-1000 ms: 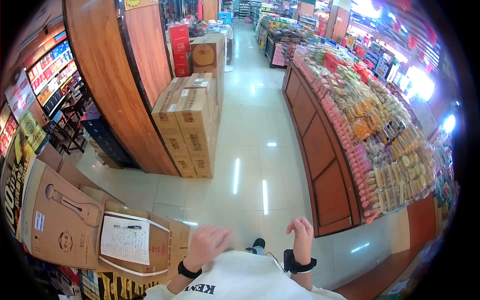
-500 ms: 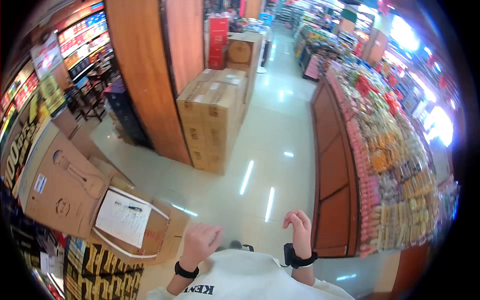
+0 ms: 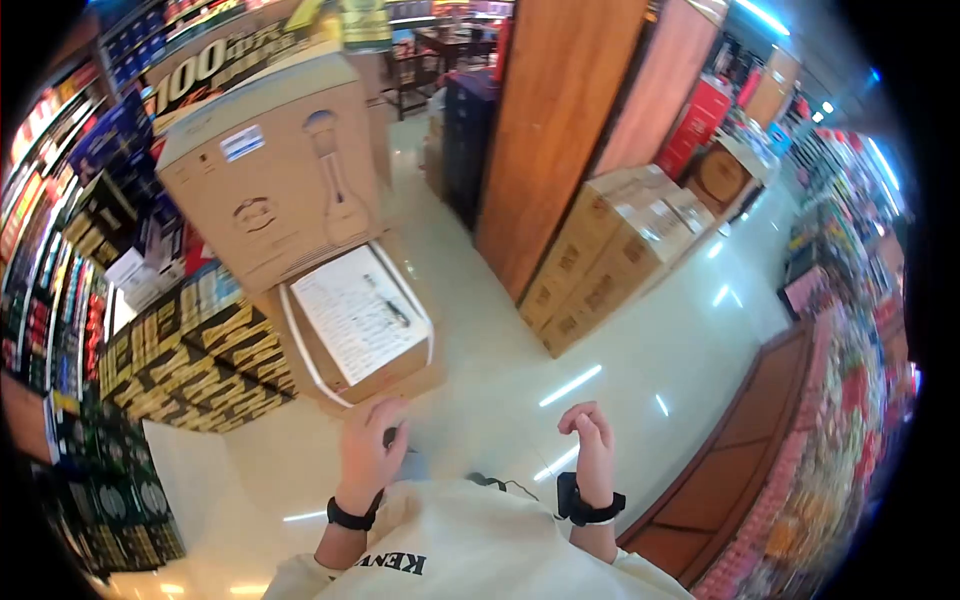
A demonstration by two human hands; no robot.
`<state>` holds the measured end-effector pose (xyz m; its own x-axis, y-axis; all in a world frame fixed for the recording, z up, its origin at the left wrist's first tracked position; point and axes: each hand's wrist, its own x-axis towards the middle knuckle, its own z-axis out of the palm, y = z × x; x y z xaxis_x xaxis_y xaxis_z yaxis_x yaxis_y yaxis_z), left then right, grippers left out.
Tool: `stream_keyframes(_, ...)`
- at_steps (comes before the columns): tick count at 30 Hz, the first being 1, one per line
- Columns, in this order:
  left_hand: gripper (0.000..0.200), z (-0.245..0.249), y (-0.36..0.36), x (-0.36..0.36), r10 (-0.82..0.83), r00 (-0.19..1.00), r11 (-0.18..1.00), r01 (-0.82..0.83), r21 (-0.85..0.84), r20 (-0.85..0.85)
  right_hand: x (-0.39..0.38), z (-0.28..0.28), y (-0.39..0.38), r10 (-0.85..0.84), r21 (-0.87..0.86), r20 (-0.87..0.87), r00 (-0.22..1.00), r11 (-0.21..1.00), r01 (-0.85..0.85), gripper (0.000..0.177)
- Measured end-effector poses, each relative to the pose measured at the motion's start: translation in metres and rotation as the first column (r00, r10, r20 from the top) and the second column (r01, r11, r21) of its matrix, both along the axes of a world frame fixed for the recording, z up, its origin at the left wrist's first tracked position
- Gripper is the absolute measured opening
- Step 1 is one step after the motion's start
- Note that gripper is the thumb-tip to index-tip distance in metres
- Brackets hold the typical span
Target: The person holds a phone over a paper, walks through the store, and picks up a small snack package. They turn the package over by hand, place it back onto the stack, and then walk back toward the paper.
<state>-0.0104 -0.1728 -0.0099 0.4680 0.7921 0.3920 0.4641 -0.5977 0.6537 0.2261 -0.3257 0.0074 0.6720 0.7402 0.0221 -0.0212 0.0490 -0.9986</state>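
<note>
My left hand (image 3: 370, 455) is loosely curled in front of my body, a black band at its wrist. A small dark shape shows in the gap beside its thumb; whether it lies behind the hand is unclear. My right hand (image 3: 592, 450) has bent fingers drawn together with nothing visible in them, and a black device is strapped at that wrist. Beyond my left hand, a handwritten sheet (image 3: 345, 325) with a dark pen (image 3: 388, 305) lies on a carton (image 3: 400, 375) with a white strap around it. Neither hand touches them.
A tall brown carton (image 3: 275, 180) stands behind the sheet. Stacked yellow-black boxes (image 3: 215, 350) are at left. A wooden pillar (image 3: 560, 130) and taped cartons (image 3: 610, 250) rise ahead. At right, a wood-sided counter (image 3: 735, 440) holds packaged goods, beside a shiny tiled floor (image 3: 500, 385).
The view has swung left, so the sheet and tall carton appear nearer the centre and the counter farther right. Both hands remain in front of my body, still curled.
</note>
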Motion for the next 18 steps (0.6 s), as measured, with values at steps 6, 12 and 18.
stream_keyframes(6,0.029,-0.011,0.059,-0.042,0.248,0.968,0.950,-0.237,-0.203,0.027,-0.026,0.004,0.105,0.213,-0.056,0.132,0.968,0.977,-0.207,0.015)
stream_keyframes(12,0.039,-0.104,0.137,-0.075,0.393,0.907,0.834,-0.284,-0.472,0.150,-0.060,-0.070,0.202,0.325,-0.204,0.575,0.751,0.946,-0.253,0.027)
stream_keyframes(18,0.047,-0.135,0.166,-0.076,0.367,0.929,0.702,-0.312,-0.640,-0.050,-0.060,-0.111,0.256,0.418,-0.304,0.527,0.740,0.906,-0.296,0.030)
